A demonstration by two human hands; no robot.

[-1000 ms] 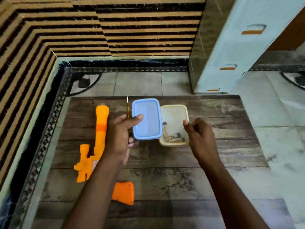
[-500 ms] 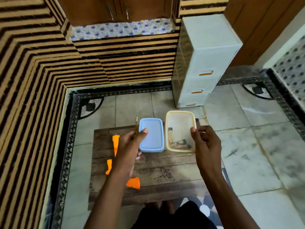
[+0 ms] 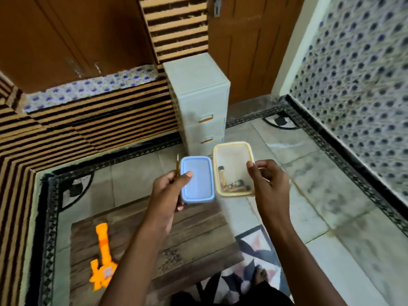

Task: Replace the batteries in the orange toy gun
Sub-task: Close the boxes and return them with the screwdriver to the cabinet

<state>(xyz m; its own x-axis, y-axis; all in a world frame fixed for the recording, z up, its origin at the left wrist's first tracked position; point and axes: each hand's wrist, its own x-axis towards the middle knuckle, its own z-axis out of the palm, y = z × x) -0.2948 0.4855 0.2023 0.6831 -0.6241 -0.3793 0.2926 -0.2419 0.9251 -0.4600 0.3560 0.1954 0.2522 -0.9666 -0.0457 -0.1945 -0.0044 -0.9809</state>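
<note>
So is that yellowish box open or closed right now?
Open. The yellowish box has no lid on; batteries show inside. The left hand holds the blue lid beside it.

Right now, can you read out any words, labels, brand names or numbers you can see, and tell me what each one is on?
No text can be read in this view.
Batteries in the yellow container: dark labels with markings, too small and blurred to read.
Orange toy gun: a pale patch near its grip, possibly a sticker, too blurred to read.
Blue lid: plain, no print visible.
White drawer unit: no lettering, only orange handle slots.
</note>
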